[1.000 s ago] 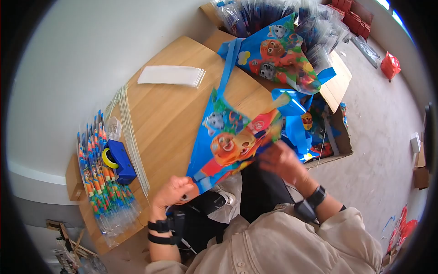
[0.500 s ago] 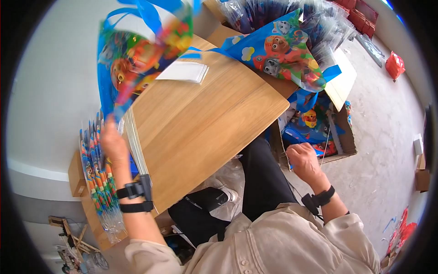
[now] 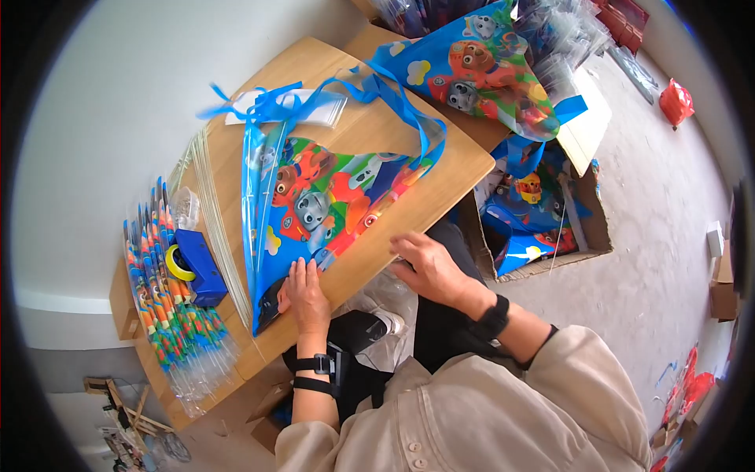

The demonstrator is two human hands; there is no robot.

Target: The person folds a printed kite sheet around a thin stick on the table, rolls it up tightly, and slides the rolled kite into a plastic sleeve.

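Observation:
A blue cartoon-print kite point(image 3: 314, 206) with long blue ribbon tails lies on the wooden table, partly folded. Its narrow end points toward me. My left hand point(image 3: 307, 297) rests flat on that lower end, fingers stretched out over the printed sheet. Beside the table's near edge, my right hand point(image 3: 432, 269) hovers with loosely bent fingers, thumb apart and nothing visible in it. Under the kite's far ribbons sits a stack of white paper point(image 3: 321, 110). Left of the kite runs a bundle of thin pale rods point(image 3: 216, 212).
A blue tape dispenser point(image 3: 200, 271) and several bagged kites point(image 3: 169, 307) line the table's left side. At right, an open cardboard box point(image 3: 550, 274) holds more printed sheets. Another kite point(image 3: 480, 79) lies beyond the table's far right corner, near clear plastic packs point(image 3: 550, 47).
The kite, held up at the left by my left hand, is now down on the table. My left hand has flattened on it, and my right hand has moved left from the box to the table edge.

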